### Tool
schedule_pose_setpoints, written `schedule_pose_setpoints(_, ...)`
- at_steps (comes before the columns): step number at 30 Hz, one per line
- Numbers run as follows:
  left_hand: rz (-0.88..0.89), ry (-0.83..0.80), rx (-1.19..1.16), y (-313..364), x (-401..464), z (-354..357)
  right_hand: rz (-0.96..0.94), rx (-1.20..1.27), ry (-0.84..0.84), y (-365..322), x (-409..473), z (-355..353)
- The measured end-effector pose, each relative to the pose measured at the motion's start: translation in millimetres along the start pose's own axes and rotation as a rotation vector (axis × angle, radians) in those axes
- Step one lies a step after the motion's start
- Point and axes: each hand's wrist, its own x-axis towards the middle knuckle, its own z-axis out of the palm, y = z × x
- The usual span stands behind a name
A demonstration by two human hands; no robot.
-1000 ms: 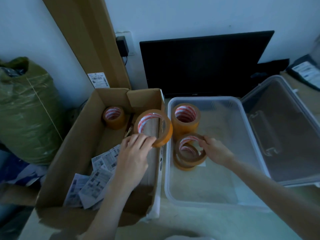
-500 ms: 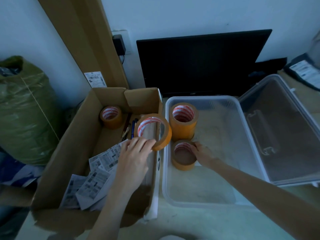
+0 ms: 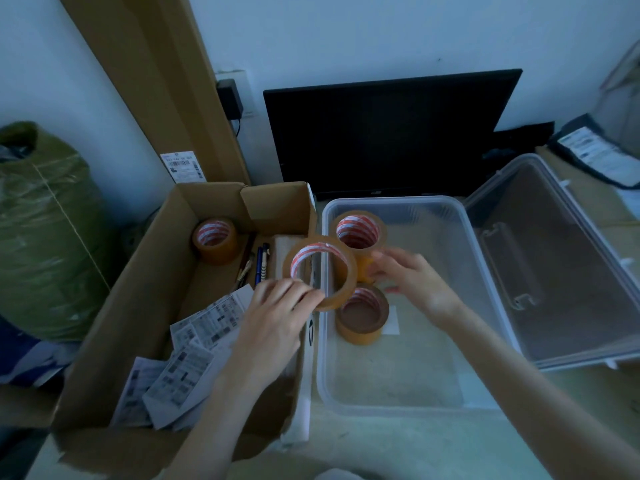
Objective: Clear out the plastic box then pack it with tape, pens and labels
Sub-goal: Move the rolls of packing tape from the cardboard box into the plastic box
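The clear plastic box lies open on the table. Inside it, at the far left, stand a tall stack of brown tape and a lower tape roll. My left hand pinches a thin tape roll upright over the box's left rim. My right hand hovers inside the box with fingers spread toward that roll, holding nothing. In the cardboard box lie another tape roll, pens and paper labels.
The box's clear lid lies open to the right. A black monitor stands behind the box. A green sack sits at the left, and a tall cardboard sheet leans on the wall.
My right hand let go of the lower roll in the plastic box and rose toward the thin roll. My left hand carried that thin roll rightward over the box's rim.
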Motion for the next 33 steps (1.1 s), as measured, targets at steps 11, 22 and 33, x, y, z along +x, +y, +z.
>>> schedule_pose_setpoints(11, 0.128, 0.036, -0.082, 24, 5, 13, 0.009, -0.106, 0.107, 9, -21, 9)
schedule_pose_setpoints(22, -0.198, 0.027, -0.194, 10, 4, 20, 0.372, -0.343, -0.064, 55, 33, 5)
schedule_pose_setpoints(33, -0.246, 0.056, -0.210, 6, 5, 26, 0.311, -0.313, -0.061, 66, 40, 23)
